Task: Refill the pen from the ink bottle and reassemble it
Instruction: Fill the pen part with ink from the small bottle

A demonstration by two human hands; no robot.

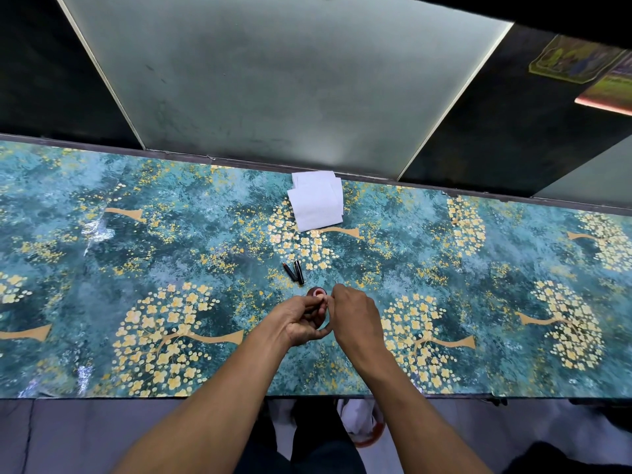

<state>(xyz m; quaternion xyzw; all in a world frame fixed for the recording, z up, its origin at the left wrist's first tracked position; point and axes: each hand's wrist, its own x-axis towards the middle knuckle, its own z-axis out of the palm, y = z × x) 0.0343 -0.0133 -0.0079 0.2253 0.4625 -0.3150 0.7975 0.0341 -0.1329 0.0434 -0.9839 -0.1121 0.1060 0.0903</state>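
A small ink bottle [316, 293] with a reddish cap stands on the floral table cover, near the middle. My left hand [301, 319] curls round the bottle's body from the left. My right hand [352, 313] is at the bottle's top from the right, its fingertips pinching at the cap; the exact grip is hidden by the fingers. Just beyond the bottle lie two dark pen parts: a slim piece with a red tip [289, 270] and a black cap or barrel [299, 272], side by side.
A stack of white tissue sheets [316, 203] lies at the table's far edge. The long table [136, 268] has a teal and yellow flower pattern. A frosted glass panel [273, 80] rises behind it. The table's near edge runs across at my forearms.
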